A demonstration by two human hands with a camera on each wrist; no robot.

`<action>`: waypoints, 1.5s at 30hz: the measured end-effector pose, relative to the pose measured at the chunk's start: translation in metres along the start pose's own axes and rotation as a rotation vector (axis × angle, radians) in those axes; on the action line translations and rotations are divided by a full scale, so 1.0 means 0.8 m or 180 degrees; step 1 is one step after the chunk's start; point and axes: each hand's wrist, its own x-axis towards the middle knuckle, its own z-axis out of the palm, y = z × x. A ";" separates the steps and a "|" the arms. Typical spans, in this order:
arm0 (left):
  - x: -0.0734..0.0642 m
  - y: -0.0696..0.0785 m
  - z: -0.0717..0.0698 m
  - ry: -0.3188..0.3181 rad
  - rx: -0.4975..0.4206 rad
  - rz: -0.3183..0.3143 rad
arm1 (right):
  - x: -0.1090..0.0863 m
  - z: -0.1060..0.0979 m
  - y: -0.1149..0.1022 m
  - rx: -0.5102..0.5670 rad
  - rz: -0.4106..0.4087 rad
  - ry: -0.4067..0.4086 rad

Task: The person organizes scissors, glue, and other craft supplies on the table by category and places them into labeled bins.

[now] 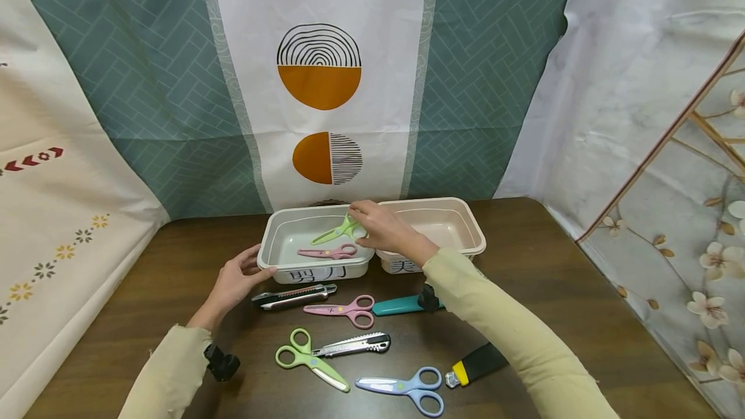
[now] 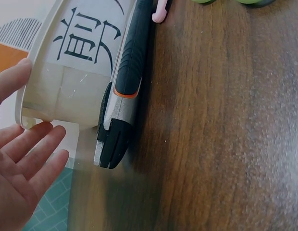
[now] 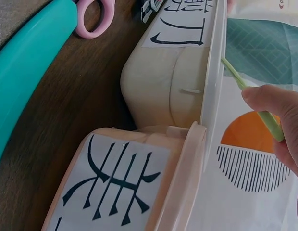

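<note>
Here, green scissors (image 1: pixel 339 232) sit between right fingers (image 1: pixel 362 207).

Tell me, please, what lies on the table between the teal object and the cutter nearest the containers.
The head view shows pink scissors lying there.

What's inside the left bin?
Pink scissors lie inside the left bin, with green scissors held over it by the right hand. That hand hides part of the bin's right end.
</note>
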 end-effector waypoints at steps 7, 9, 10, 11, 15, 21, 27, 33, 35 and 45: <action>0.001 -0.001 0.000 0.0038 0.0037 0.0005 | 0.006 0.006 -0.003 0.0010 0.0025 -0.0078; 0.001 -0.001 0.000 0.0029 0.0049 0.0011 | 0.008 0.008 -0.004 0.0034 0.0041 -0.0138; 0.002 -0.001 0.000 0.0032 0.0043 0.0007 | 0.009 0.008 -0.005 0.0023 0.0048 -0.0173; 0.001 -0.001 0.001 0.0031 0.0038 0.0005 | 0.010 0.009 -0.005 0.0018 0.0057 -0.0210; 0.001 -0.002 0.001 0.0026 0.0036 0.0015 | 0.012 0.014 -0.007 -0.0057 0.0079 -0.0316; -0.001 -0.002 0.001 0.0040 0.0041 -0.0002 | 0.014 0.023 -0.007 -0.0008 0.0138 -0.0421; 0.000 -0.003 0.002 0.0039 0.0016 0.0015 | 0.014 0.033 -0.004 -0.0058 0.0116 -0.0346; 0.001 0.001 0.000 0.0042 0.0046 0.0019 | 0.014 0.035 -0.004 -0.0042 0.0160 -0.0321; 0.000 0.001 0.001 0.0044 0.0054 0.0005 | 0.014 0.036 -0.005 0.0015 0.0171 -0.0323; 0.001 0.002 0.001 0.0036 0.0002 0.0032 | 0.006 0.029 -0.002 0.0905 0.0409 -0.0405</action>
